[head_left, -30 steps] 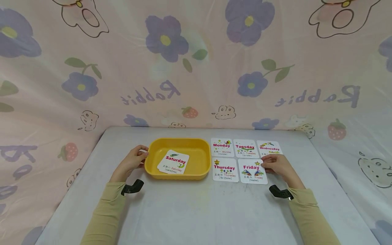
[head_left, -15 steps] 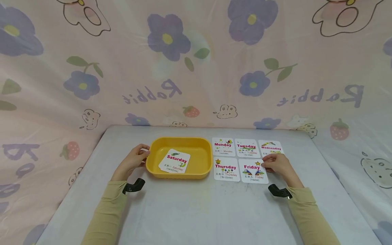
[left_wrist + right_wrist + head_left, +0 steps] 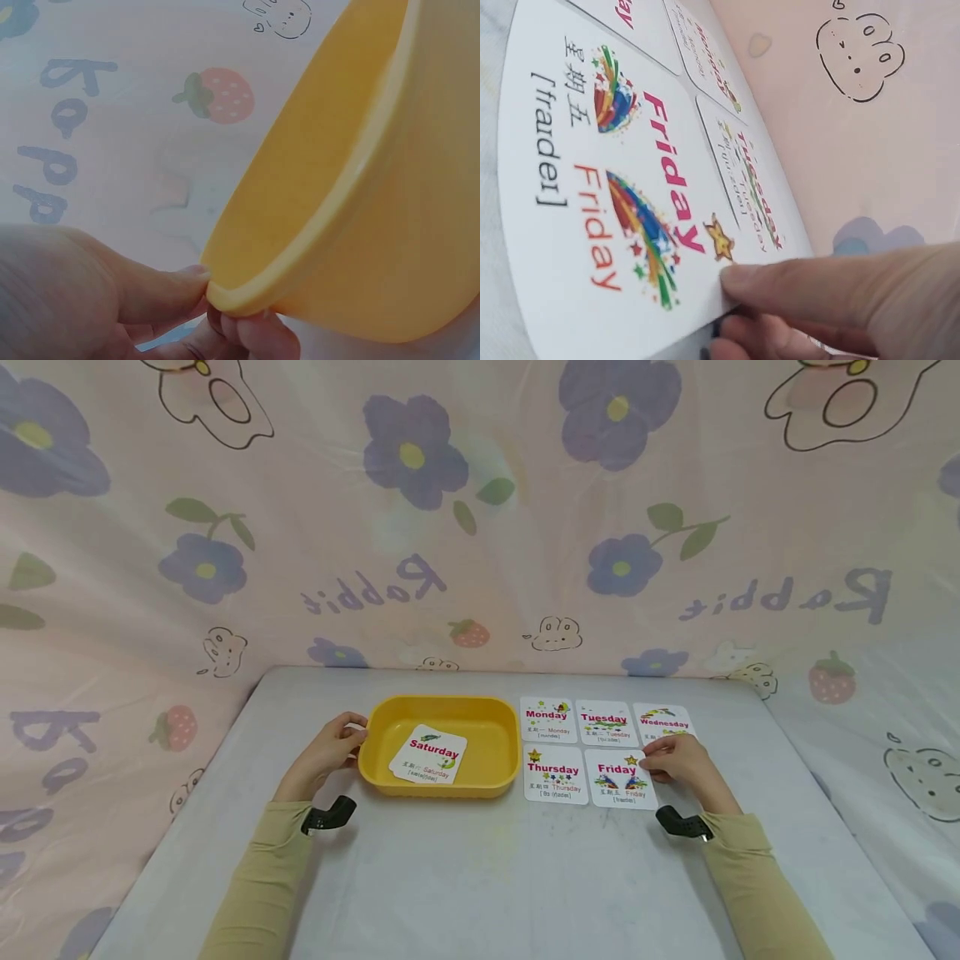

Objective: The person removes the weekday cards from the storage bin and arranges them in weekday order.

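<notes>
My left hand [image 3: 327, 753] pinches the left rim of a yellow tray [image 3: 360, 195], thumb on top and fingers curled beneath. Inside the tray lies a small stack of cards with the Saturday card [image 3: 431, 755] uppermost. At the right, my right hand [image 3: 682, 765] holds the Friday card [image 3: 630, 187] by its right edge, thumb on its face near the printed star and fingers curled under. That card lies beside the Thursday card [image 3: 556, 775] in the front row. Part of the Wednesday card [image 3: 664, 722] is hidden behind my right hand.
The Monday card [image 3: 547, 720] and the Tuesday card [image 3: 606, 723] lie in the back row, right of the tray. A printed cloth [image 3: 480, 527] hangs as a wall behind the white table [image 3: 480, 877].
Hands, tray and cards keep their places relative to one another; the head view has shifted slightly.
</notes>
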A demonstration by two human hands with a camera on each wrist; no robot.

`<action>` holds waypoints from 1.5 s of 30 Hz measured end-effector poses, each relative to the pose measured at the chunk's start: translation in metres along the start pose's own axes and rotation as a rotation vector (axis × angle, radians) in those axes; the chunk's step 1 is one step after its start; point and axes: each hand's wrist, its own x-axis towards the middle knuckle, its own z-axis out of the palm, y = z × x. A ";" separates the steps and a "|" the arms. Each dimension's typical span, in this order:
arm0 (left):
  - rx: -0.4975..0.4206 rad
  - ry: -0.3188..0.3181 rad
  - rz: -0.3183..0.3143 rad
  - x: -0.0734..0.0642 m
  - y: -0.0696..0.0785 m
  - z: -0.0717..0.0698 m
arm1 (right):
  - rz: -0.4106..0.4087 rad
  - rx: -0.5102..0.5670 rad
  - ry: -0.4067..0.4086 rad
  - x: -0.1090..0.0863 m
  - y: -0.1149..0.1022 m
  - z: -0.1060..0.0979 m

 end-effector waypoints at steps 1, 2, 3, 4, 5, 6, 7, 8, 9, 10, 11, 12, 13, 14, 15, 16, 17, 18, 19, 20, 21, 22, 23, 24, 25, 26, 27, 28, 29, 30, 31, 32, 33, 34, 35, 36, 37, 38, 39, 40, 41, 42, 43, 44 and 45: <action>0.000 -0.001 -0.001 0.000 0.000 0.000 | 0.003 -0.007 0.000 0.000 0.000 -0.001; -0.001 -0.001 -0.003 0.000 0.000 0.001 | 0.007 -0.013 0.001 0.000 0.001 -0.001; 0.000 -0.005 0.002 0.000 0.000 0.001 | 0.008 -0.021 0.001 0.000 0.001 -0.002; -0.002 -0.005 0.000 0.000 0.000 0.002 | 0.012 -0.026 0.001 0.000 0.002 -0.003; -0.002 -0.007 0.000 0.000 0.000 0.002 | 0.014 -0.027 -0.002 0.001 0.003 -0.003; -0.003 -0.008 -0.001 0.000 0.000 0.003 | 0.015 -0.026 -0.004 0.001 0.003 -0.004; -0.001 -0.009 0.002 0.000 0.000 0.003 | 0.014 -0.030 -0.007 0.001 0.004 -0.004; -0.002 -0.009 0.004 0.000 0.000 0.003 | 0.016 -0.031 -0.011 0.001 0.004 -0.004; 0.000 -0.010 0.007 0.000 0.000 0.003 | 0.013 -0.034 -0.015 0.001 0.004 -0.005; -0.002 -0.008 0.005 0.000 -0.001 0.002 | 0.014 -0.032 -0.019 0.002 0.003 -0.005; -0.002 -0.009 0.006 0.000 -0.001 0.002 | 0.009 -0.030 -0.021 0.002 0.001 -0.005; -0.003 -0.008 0.007 0.000 -0.001 0.001 | 0.008 -0.029 -0.020 0.002 -0.002 -0.004; -0.003 -0.008 0.007 0.000 -0.001 0.001 | 0.005 -0.027 -0.017 0.002 -0.005 -0.004; -0.005 -0.007 0.005 -0.001 -0.001 0.001 | 0.004 -0.021 -0.015 0.002 -0.009 -0.004; -0.007 -0.008 0.004 -0.001 0.000 0.001 | -0.002 -0.019 -0.011 0.002 -0.014 -0.004; -0.008 -0.007 0.000 -0.001 0.000 0.001 | -0.008 -0.009 -0.010 0.002 -0.020 -0.003; -0.008 -0.005 -0.004 -0.001 0.000 0.001 | -0.018 0.002 -0.007 0.002 -0.026 -0.002; -0.009 -0.003 -0.005 -0.001 0.000 0.002 | -0.022 0.012 -0.008 0.002 -0.031 -0.001; -0.008 -0.003 -0.006 -0.001 0.000 0.002 | -0.031 0.026 -0.011 0.002 -0.036 0.000; -0.007 -0.003 -0.006 -0.001 0.000 0.002 | -0.037 0.041 -0.019 0.002 -0.041 0.001; -0.006 -0.004 -0.005 -0.001 -0.001 0.002 | -0.045 0.054 -0.027 0.002 -0.046 0.003; -0.005 -0.002 -0.008 -0.001 -0.001 0.002 | -0.053 0.072 -0.038 0.002 -0.050 0.004; -0.005 0.000 -0.010 -0.001 -0.001 0.002 | -0.062 0.086 -0.049 0.001 -0.054 0.006; -0.004 -0.001 -0.009 -0.001 -0.001 0.001 | -0.070 0.097 -0.061 0.001 -0.058 0.008; -0.004 -0.002 -0.008 -0.001 -0.001 0.001 | -0.083 0.107 -0.074 0.000 -0.062 0.009; -0.003 -0.002 -0.007 -0.001 -0.001 0.001 | -0.097 0.116 -0.086 0.000 -0.067 0.011; -0.003 -0.001 -0.007 -0.001 -0.001 0.001 | -0.114 0.128 -0.099 0.000 -0.071 0.013; -0.005 0.001 -0.009 -0.001 -0.001 0.001 | -0.130 0.142 -0.113 0.000 -0.075 0.016; -0.006 0.000 -0.006 -0.001 -0.001 0.001 | -0.147 0.160 -0.127 0.001 -0.079 0.018; -0.005 0.000 -0.005 0.000 -0.001 0.001 | -0.164 0.178 -0.141 0.001 -0.084 0.021; -0.008 0.000 -0.006 0.000 -0.001 0.001 | -0.181 0.191 -0.158 0.001 -0.088 0.024; -0.006 0.000 -0.007 0.000 -0.001 0.000 | -0.195 0.210 -0.176 0.001 -0.092 0.027; -0.005 -0.001 -0.007 0.000 -0.001 0.000 | -0.207 0.230 -0.193 0.001 -0.097 0.030; -0.006 0.000 -0.009 0.001 -0.001 0.000 | -0.219 0.244 -0.208 0.001 -0.101 0.033; -0.005 0.000 -0.010 0.001 -0.001 0.000 | -0.229 0.262 -0.225 0.001 -0.106 0.036; -0.004 0.002 -0.011 0.001 -0.001 0.000 | -0.238 0.268 -0.240 0.000 -0.110 0.039; -0.004 0.002 -0.012 0.001 -0.001 0.001 | -0.242 0.268 -0.250 -0.001 -0.115 0.043; -0.001 0.002 -0.011 0.001 -0.001 0.001 | -0.244 0.277 -0.260 -0.002 -0.120 0.046; -0.001 0.002 -0.012 0.001 -0.001 0.001 | -0.249 0.280 -0.269 -0.003 -0.124 0.049; -0.002 0.004 -0.012 0.001 -0.001 0.001 | -0.254 0.283 -0.278 -0.004 -0.128 0.052; -0.002 0.003 -0.011 0.001 -0.001 0.001 | -0.261 0.288 -0.290 -0.005 -0.132 0.055; -0.002 0.002 -0.010 0.001 -0.001 0.001 | -0.270 0.285 -0.299 -0.007 -0.136 0.058; -0.002 0.002 -0.009 0.001 -0.001 0.001 | -0.277 0.297 -0.310 -0.008 -0.140 0.062; -0.003 0.000 -0.007 0.001 -0.001 0.000 | -0.288 0.306 -0.320 -0.008 -0.143 0.065; -0.004 0.000 -0.005 0.001 -0.001 0.000 | -0.298 0.305 -0.329 -0.009 -0.147 0.069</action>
